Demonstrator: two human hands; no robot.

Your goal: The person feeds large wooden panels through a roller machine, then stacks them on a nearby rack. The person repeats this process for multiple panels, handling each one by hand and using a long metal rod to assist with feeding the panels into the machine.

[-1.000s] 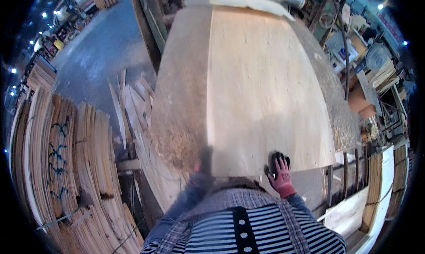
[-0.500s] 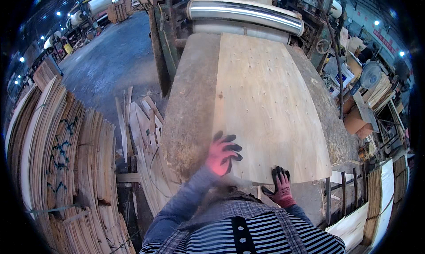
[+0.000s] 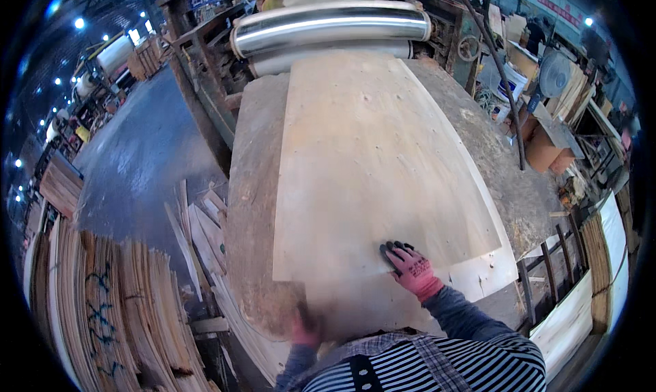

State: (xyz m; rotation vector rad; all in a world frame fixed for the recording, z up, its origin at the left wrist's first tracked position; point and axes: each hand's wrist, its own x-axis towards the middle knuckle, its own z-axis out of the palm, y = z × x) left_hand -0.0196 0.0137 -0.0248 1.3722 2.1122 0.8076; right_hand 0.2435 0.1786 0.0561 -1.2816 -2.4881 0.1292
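The pink-and-black-gloved right hand (image 3: 414,272) lies spread, gripping nothing, on the broad, pale wooden sheet (image 3: 369,166); uneven pressure could skew it. The blurred, pink-gloved left hand (image 3: 307,328) hides its grip.

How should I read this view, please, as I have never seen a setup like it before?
There is no robot here: a person works with their own two hands, both gloved. The view looks down from a wide camera on the person's head, so straight edges bend near its rim. A large, pale wood sheet lies on a worn brown worktop, in front of a shiny metal roller. The right hand lies open on the wood, gripping nothing that I can see. The left hand is blurred, low in the view, so I cannot tell whether it holds anything. Wood stacks stand at the left.
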